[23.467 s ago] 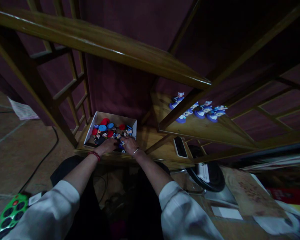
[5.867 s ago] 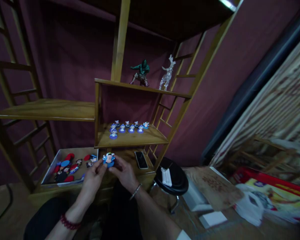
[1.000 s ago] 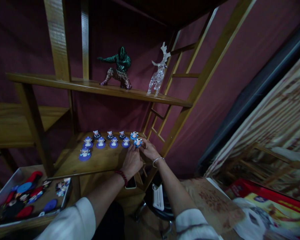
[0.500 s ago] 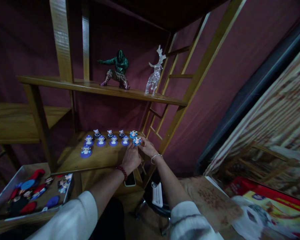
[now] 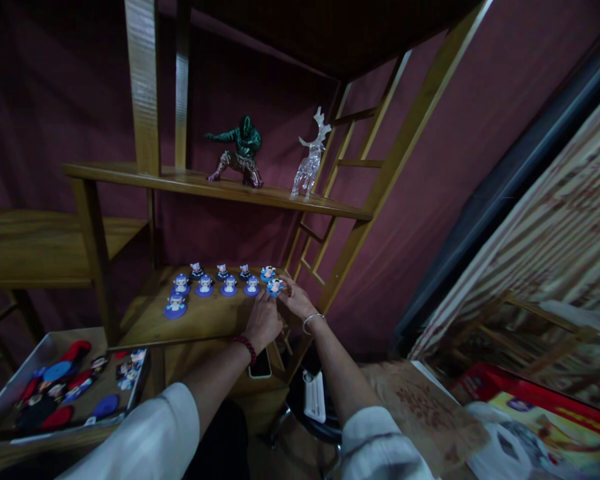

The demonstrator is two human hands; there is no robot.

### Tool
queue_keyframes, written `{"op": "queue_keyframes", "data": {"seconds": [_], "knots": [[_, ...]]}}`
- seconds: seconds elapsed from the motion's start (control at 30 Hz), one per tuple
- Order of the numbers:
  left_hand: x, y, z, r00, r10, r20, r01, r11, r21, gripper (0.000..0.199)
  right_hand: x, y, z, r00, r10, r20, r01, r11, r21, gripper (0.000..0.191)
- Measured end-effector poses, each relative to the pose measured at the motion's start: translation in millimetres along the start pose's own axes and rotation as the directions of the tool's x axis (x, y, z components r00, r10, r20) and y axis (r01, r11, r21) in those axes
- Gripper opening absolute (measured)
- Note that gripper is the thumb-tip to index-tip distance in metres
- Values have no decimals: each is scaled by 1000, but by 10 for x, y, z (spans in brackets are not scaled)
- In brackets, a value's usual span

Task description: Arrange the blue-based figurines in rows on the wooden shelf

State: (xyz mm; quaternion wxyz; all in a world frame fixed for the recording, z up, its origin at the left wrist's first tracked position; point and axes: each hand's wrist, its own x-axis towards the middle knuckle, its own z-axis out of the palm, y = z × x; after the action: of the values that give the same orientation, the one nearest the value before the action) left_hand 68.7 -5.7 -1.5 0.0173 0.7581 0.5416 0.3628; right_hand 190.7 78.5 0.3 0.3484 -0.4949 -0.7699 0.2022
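At the right end of the lower shelf, a small blue-and-white figurine (image 5: 275,287) sits between both hands' fingertips. My left hand (image 5: 263,323), with a red bead bracelet, closes its fingers at the figurine's near left side. From the right, my right hand (image 5: 298,300), wearing a silver bangle, pinches the same figurine. Directly behind is another blue figurine (image 5: 268,273). To the left stand several purple-based figurines (image 5: 229,286) in a row, one more in front (image 5: 175,305), and 3 dark-based figurines (image 5: 222,271) at the back.
An upper shelf (image 5: 180,179) carries a green-and-bronze crouching statue (image 5: 243,150) and a clear deer ornament (image 5: 309,160). Lower left, an open box (image 5: 45,343) holds colourful figures. A phone (image 5: 261,365) lies below my left wrist, beside a stool (image 5: 323,427) with a white object on it.
The view has shifted slightly, so the shelves appear a little lower and farther right. Both hands stay at the same blue figurine, with hardly any movement.
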Motion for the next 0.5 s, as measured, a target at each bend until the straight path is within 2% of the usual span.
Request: {"op": "queue_keyframes", "data": {"seconds": [0.13,0.33,0.5], "knots": [[-62,-8,-44,1000,-3,18,3,1000,-20,37,-66,-50,0,991,63,-119,-48,990,130,51],[-235,-19,-115,1000,17,0,-16,995,-101,33,-323,-226,-18,933,44,-357,11,989,150,39],[-409,-24,-201,996,86,-37,-91,983,-162,31,-616,-473,92,918,43,-395,54,972,230,32]]}}
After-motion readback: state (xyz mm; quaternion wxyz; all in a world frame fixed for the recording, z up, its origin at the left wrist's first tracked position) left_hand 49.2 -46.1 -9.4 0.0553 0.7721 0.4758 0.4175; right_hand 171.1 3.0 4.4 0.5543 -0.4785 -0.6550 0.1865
